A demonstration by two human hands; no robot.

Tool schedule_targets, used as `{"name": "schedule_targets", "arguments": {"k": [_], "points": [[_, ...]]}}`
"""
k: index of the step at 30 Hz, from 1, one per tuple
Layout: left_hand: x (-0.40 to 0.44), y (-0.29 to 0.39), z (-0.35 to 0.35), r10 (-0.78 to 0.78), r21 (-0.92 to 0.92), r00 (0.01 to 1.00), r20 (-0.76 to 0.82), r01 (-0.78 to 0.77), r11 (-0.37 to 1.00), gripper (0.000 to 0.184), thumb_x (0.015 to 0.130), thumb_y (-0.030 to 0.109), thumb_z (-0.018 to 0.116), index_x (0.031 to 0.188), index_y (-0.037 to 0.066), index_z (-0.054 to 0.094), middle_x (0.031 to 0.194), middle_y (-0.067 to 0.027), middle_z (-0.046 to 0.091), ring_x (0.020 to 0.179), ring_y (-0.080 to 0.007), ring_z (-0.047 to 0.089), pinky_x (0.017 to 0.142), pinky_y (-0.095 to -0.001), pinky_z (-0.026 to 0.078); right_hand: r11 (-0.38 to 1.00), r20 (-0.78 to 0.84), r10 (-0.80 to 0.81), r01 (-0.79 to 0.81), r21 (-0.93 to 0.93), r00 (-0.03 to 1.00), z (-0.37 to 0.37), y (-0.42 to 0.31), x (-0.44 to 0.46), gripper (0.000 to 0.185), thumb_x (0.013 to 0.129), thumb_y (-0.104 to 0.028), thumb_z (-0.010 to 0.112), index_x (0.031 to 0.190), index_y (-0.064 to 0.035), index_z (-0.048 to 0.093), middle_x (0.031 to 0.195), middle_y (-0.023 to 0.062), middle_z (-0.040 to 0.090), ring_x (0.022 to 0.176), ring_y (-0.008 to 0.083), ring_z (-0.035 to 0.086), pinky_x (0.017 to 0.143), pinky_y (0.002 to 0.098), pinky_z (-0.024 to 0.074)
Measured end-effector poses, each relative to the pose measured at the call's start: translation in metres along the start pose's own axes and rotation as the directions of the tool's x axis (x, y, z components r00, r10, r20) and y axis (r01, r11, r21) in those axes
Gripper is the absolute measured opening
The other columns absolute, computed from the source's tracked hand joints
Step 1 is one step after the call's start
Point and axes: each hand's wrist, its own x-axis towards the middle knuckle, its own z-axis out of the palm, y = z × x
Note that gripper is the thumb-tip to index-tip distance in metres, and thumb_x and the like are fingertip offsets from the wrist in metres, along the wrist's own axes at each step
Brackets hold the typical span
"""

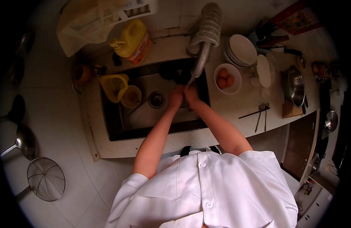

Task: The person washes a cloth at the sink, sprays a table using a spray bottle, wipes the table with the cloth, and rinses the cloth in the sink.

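Observation:
Under the tap (199,62), a thin stream of water falls between my two hands, low in the sink (141,121). My left hand (176,97) has its back turned up and its fingers curled inward. Close beside it, my right hand (190,95) is curled too, at the stream. Whatever lies between the fingers is hidden by the hands and the dim light. Left of my hands are the drain (156,100), a small bowl (131,96) and a yellow basket (114,86). A fluffy grey cloth (211,23) wraps the upper part of the tap.
To the right, a white bowl (236,84) holds several brown eggs (225,79). Stacked white bowls (242,49), a metal basin (294,87), spoons and chopsticks (255,111) share the counter. A yellow jug (133,40) stands behind the sink. Ladles and a wire strainer (46,178) are at left.

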Motion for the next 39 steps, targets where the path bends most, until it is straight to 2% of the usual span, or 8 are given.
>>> {"name": "schedule_targets", "arguments": {"k": [5,11,20,23,29,31,34,39], "points": [[-0.010,0.019,-0.023,-0.080,-0.168,0.994,0.072,0.091,0.982,0.028,0.079,0.013,0.054,0.107,0.007,0.051,0.098,-0.0137,0.054,0.093,-0.0264,0.053,0.073,-0.0369,0.042,0.994,0.111,0.028,-0.017,-0.105,0.993,-0.004,0.106,0.061,0.032,0.085,-0.030,0.046,0.091,0.0003,0.056,0.082,0.0133,0.059,0.074,0.0213,0.057,0.064,0.0338,0.0434],[-0.012,-0.051,-0.036,0.171,-0.039,0.972,0.160,-0.167,0.985,0.048,0.068,0.009,0.063,0.113,0.005,0.048,0.106,-0.0110,0.051,0.101,-0.0238,0.049,0.082,-0.0325,0.041,0.688,-0.032,0.307,-0.198,0.698,0.951,-0.039,0.005,0.014,0.030,0.082,-0.030,0.054,0.076,-0.0017,0.058,0.071,0.0099,0.054,0.066,0.0192,0.051,0.064,0.0327,0.0395],[-0.018,0.038,-0.037,-0.030,-0.201,0.991,0.128,0.056,0.978,0.048,0.064,0.018,0.070,0.105,0.001,0.053,0.099,-0.0112,0.059,0.094,-0.0205,0.055,0.082,-0.0305,0.042,0.924,0.177,-0.169,0.093,0.371,0.970,-0.051,-0.047,-0.023,0.019,0.079,-0.020,0.060,0.083,-0.0019,0.059,0.073,0.0013,0.056,0.066,0.0093,0.051,0.058,0.0250,0.0400],[-0.002,-0.003,-0.024,0.060,-0.204,0.991,0.120,-0.034,0.978,0.044,0.066,0.018,0.068,0.104,0.001,0.054,0.095,-0.0108,0.059,0.092,-0.0197,0.056,0.082,-0.0299,0.042,0.835,0.008,-0.540,0.534,0.129,0.842,-0.052,-0.040,-0.014,0.016,0.078,-0.016,0.059,0.084,-0.0012,0.058,0.072,0.0028,0.056,0.062,0.0094,0.051,0.056,0.0252,0.0403],[-0.001,-0.002,-0.017,-0.063,-0.045,0.985,0.160,0.071,0.996,0.066,0.059,0.020,0.073,0.115,0.002,0.044,0.101,-0.0145,0.053,0.100,-0.0272,0.050,0.087,-0.0314,0.039,0.892,-0.298,-0.318,0.390,0.228,0.900,-0.056,-0.045,-0.014,0.013,0.079,-0.013,0.056,0.077,-0.0020,0.050,0.064,0.0083,0.047,0.060,0.0132,0.047,0.056,0.0278,0.0394],[-0.005,0.007,-0.012,0.218,-0.302,0.975,-0.039,-0.220,0.928,0.085,0.054,0.024,0.077,0.123,0.003,0.032,0.117,-0.0173,0.040,0.112,-0.0306,0.040,0.094,-0.0335,0.033,0.847,-0.146,-0.233,0.274,0.456,0.962,-0.060,-0.058,-0.021,0.013,0.079,-0.013,0.055,0.074,-0.0029,0.048,0.066,0.0044,0.047,0.060,0.0125,0.045,0.059,0.0266,0.0383],[-0.001,0.014,-0.018,0.256,-0.107,0.953,0.160,-0.241,0.965,0.094,0.053,0.023,0.078,0.127,0.003,0.023,0.129,-0.0168,0.025,0.119,-0.0294,0.029,0.099,-0.0347,0.026,0.753,0.109,-0.098,0.002,0.658,0.989,-0.068,-0.073,-0.026,0.011,0.080,-0.012,0.054,0.076,-0.0043,0.048,0.070,0.0011,0.049,0.064,0.0119,0.046,0.060,0.0257,0.0389],[0.002,0.005,-0.015,0.148,-0.232,0.955,0.258,-0.087,0.969,0.071,0.061,0.014,0.071,0.121,0.000,0.035,0.117,-0.0158,0.043,0.106,-0.0256,0.045,0.089,-0.0338,0.037,0.411,0.267,-0.035,-0.230,0.882,0.963,-0.083,-0.083,-0.021,0.010,0.079,-0.013,0.054,0.083,-0.0059,0.049,0.076,0.0017,0.051,0.070,0.0132,0.050,0.063,0.0270,0.0416]]}}
